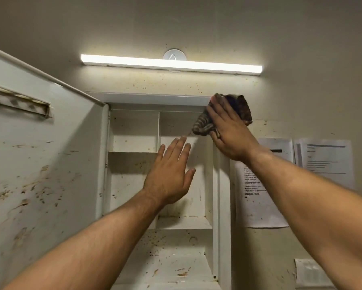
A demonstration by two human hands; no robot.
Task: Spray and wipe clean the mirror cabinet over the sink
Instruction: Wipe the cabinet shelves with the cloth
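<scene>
The white cabinet (132, 185) stands open, its shelves bare and speckled with brown stains. Its door (44, 155) swings out to the left, the inner face dirty. My right hand (230, 130) presses a dark striped cloth (241, 107) flat against the cabinet's top right corner, fingers straight over it. My left hand (171, 172) is raised in front of the middle compartment with its fingers straight and spread, holding nothing. Whether it touches the cabinet I cannot tell.
A lit strip light (171, 63) is mounted on the wall above the cabinet. Printed paper sheets (322, 160) are taped to the wall on the right. A white switch plate (311, 273) sits low on the right.
</scene>
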